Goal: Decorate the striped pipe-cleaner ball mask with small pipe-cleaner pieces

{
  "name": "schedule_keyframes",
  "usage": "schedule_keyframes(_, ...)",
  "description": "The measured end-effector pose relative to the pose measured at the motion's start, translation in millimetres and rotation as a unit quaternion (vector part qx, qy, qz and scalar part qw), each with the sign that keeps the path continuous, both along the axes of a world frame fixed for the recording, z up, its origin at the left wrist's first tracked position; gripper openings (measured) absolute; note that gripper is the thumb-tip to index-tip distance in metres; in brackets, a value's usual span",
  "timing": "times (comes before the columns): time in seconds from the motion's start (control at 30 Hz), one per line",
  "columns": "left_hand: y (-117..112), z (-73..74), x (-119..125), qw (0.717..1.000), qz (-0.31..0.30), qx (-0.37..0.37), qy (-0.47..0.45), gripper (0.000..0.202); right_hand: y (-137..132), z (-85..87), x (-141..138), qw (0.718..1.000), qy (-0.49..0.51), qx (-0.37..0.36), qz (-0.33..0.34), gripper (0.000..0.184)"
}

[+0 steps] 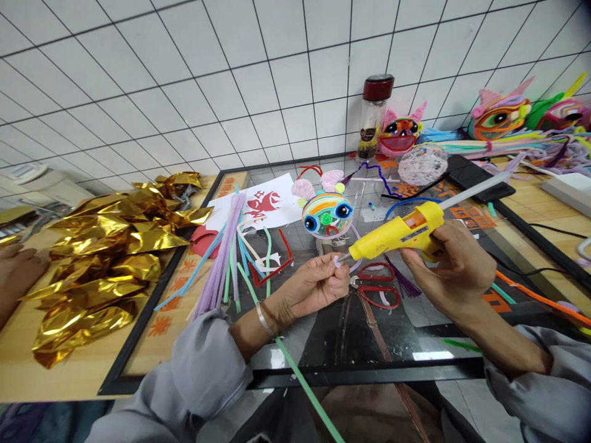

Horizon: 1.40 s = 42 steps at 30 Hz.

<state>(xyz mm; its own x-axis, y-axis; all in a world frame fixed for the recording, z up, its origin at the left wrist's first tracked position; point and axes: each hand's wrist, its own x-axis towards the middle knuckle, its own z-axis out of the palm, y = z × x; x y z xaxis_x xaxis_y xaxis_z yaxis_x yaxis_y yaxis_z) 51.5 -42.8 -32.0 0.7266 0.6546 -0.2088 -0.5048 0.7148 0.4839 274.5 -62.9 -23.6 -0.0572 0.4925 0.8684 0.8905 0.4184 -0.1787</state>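
A dark, glossy glass-topped tabletop (369, 344) with a black frame carries everything, set against a white tiled wall. At far left lies a crumpled heap of shiny gold foil (106, 258), creased and reflective. Right of it, a fan of long fuzzy pipe cleaners (226, 258) in lilac, blue and green spreads toward the near edge. Beyond the hands stands a round, bright fish-like ornament (327, 214) wound from coloured pipe cleaners, with blue eyes and pink shell-shaped fins.

The right hand (455, 271) has its fingers closed around the grip of a yellow plastic hot glue gun (401, 232), a translucent glue stick jutting from its back toward the far right. Its metal nozzle points left and meets a small lilac pipe-cleaner loop (338, 261), which the left hand (311, 286) pinches between closed fingers, near the middle of the tabletop. Red-handled scissors (376, 284) lie flat just beneath, between the two hands. A thin silver bangle (264, 318) circles the left wrist.
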Motion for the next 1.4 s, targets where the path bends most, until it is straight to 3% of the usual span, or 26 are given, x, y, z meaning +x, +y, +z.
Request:
schedule_keyframes(0.57,0.1,3.0,0.8,1.000,-0.001,-0.013,0.011,0.024,1.7,0.5,1.7,0.999,-0.023,0.044,0.005,0.022)
schedule_keyframes(1.4,0.7,-0.6,-0.4,1.000,0.016,-0.008,0.016,0.025,-1.9,-0.7,2.4,0.998,-0.037,0.043,0.000,0.023)
